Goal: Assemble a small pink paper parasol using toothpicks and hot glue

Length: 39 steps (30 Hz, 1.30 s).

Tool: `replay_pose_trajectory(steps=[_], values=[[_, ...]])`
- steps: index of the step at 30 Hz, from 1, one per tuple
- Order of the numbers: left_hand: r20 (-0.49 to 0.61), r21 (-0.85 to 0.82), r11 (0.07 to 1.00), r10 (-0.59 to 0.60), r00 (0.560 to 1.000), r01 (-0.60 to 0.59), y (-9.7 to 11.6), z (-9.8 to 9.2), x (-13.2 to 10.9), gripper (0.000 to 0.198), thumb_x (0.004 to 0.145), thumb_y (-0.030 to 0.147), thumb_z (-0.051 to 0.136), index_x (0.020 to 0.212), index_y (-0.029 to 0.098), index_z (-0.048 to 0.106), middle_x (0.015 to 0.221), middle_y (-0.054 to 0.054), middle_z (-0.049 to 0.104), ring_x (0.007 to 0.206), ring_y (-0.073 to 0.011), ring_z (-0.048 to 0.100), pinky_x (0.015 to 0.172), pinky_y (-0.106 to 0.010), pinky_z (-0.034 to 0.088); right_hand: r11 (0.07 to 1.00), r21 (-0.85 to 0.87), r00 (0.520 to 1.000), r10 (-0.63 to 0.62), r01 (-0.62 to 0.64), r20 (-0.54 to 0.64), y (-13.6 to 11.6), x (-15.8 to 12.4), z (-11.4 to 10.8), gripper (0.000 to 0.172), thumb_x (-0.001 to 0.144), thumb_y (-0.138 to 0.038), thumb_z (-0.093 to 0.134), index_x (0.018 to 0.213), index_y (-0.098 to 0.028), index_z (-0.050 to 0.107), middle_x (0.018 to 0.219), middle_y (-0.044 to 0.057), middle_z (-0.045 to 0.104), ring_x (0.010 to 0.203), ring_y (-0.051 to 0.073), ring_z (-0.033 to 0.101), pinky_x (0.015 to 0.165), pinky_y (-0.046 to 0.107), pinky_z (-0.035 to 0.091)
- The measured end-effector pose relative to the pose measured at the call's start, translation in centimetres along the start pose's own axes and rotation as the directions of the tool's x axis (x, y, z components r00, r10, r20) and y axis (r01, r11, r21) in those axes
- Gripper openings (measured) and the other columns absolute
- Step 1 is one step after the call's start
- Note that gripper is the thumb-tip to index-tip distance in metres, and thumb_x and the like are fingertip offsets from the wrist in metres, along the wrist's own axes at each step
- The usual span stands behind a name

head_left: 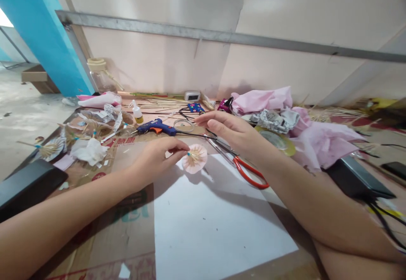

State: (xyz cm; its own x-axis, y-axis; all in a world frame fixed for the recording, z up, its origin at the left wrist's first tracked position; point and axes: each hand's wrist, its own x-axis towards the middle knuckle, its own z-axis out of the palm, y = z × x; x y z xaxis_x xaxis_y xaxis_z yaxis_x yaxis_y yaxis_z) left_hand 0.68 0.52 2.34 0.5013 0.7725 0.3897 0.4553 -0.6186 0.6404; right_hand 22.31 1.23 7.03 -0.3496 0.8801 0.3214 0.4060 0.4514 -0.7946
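Note:
My left hand (166, 149) pinches a small round fan (197, 160) at its blue-bound stem. Pale pink paper covers the fan, with thin ribs spreading across it. It is held above the top edge of a white paper sheet (218, 229). My right hand (230, 130) hovers to the right of the fan, fingers stretched out and nothing visible in them. Below that hand lie scissors with red handles (237, 162), partly hidden by the forearm. A blue glue gun (155, 125) rests beyond my left hand, its nozzle pointing left.
Paper scraps and similar small fans (50, 148) crowd the left side. A small glue bottle (137, 114) and thin sticks lie behind. Crumpled pink paper (323, 138) and a tape roll (274, 139) are at right. Black boxes (361, 176) flank the cardboard (104, 233).

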Motion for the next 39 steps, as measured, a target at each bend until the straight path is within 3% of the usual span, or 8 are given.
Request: replay_pose_trajectory(steps=[5,12,18,21,23,28,33,39], values=[[0.043,-0.036,0.998,-0.048,0.998,0.049,0.5,-1.7,0.7,0.024,0.090,0.030,0.049,0.095,0.019,0.070,0.090,-0.003,0.073,0.082,-0.0170,0.065,0.071,-0.027,0.049,0.994,-0.105,0.994,-0.006,0.017,0.105,1.3,0.8,0.3,0.029,0.090,-0.040,0.050,0.105,-0.022,0.067,0.109,0.006,0.069,0.103,0.022,0.063,0.092,0.040,0.048],[0.232,0.277,0.954,0.045,0.972,-0.111,0.8,-3.6,1.0,0.022,0.090,0.020,0.050,0.089,0.019,0.071,0.093,-0.004,0.068,0.082,-0.0174,0.062,0.073,-0.027,0.047,0.946,-0.323,0.976,0.031,0.042,0.216,2.3,1.3,0.5,0.029,0.089,-0.035,0.050,0.107,-0.021,0.067,0.108,0.006,0.070,0.098,0.022,0.064,0.083,0.036,0.048],[0.200,0.502,0.805,0.249,0.948,-0.317,1.8,-1.1,-0.9,0.023,0.091,0.010,0.045,0.094,0.016,0.067,0.094,-0.007,0.064,0.084,-0.0187,0.058,0.076,-0.030,0.046,0.855,-0.518,0.959,0.129,0.021,0.252,1.8,4.2,3.5,0.039,0.088,-0.030,0.054,0.126,-0.020,0.057,0.108,0.009,0.070,0.093,0.024,0.064,0.078,0.034,0.047],[0.194,0.526,0.691,0.469,0.862,-0.495,1.5,0.7,-2.0,0.024,0.094,0.011,0.041,0.105,0.013,0.062,0.099,-0.009,0.064,0.082,-0.0178,0.056,0.077,-0.032,0.047,0.831,-0.555,0.966,0.121,0.027,0.228,2.4,6.6,5.8,0.038,0.089,-0.030,0.053,0.125,-0.018,0.056,0.118,0.011,0.066,0.101,0.022,0.063,0.082,0.031,0.047],[0.182,0.498,0.676,0.531,0.828,-0.543,0.9,1.4,-2.2,0.022,0.095,0.014,0.041,0.106,0.014,0.060,0.096,-0.008,0.064,0.083,-0.0175,0.057,0.078,-0.031,0.047,0.818,-0.573,0.971,0.104,0.040,0.217,2.9,8.0,7.3,0.034,0.090,-0.032,0.053,0.121,-0.017,0.058,0.119,0.012,0.066,0.103,0.023,0.062,0.084,0.031,0.045],[0.060,0.380,0.768,0.536,0.842,-0.516,-0.5,2.0,-2.0,0.026,0.098,0.021,0.038,0.107,0.015,0.061,0.093,-0.007,0.065,0.083,-0.0155,0.058,0.078,-0.028,0.047,0.785,-0.617,0.969,0.115,0.047,0.220,3.6,10.1,9.6,0.036,0.088,-0.047,0.056,0.099,-0.015,0.067,0.101,0.016,0.070,0.095,0.027,0.064,0.078,0.031,0.044],[0.025,0.330,0.797,0.529,0.848,-0.506,-0.7,2.1,-1.9,0.030,0.099,0.022,0.036,0.109,0.014,0.062,0.095,-0.009,0.065,0.085,-0.0154,0.059,0.080,-0.027,0.048,0.799,-0.601,0.942,0.173,0.036,0.286,4.6,11.3,9.7,0.040,0.086,-0.052,0.056,0.094,-0.015,0.067,0.098,0.014,0.071,0.086,0.025,0.064,0.071,0.028,0.043],[0.038,0.324,0.786,0.545,0.838,-0.526,-0.7,2.1,-2.0,0.029,0.098,0.022,0.037,0.110,0.013,0.062,0.099,-0.010,0.067,0.087,-0.0161,0.059,0.081,-0.028,0.050,0.874,-0.483,0.920,0.141,0.058,0.366,5.5,11.3,8.9,0.019,0.079,-0.024,0.065,0.096,-0.017,0.069,0.100,0.006,0.071,0.088,0.018,0.062,0.076,0.024,0.042]])
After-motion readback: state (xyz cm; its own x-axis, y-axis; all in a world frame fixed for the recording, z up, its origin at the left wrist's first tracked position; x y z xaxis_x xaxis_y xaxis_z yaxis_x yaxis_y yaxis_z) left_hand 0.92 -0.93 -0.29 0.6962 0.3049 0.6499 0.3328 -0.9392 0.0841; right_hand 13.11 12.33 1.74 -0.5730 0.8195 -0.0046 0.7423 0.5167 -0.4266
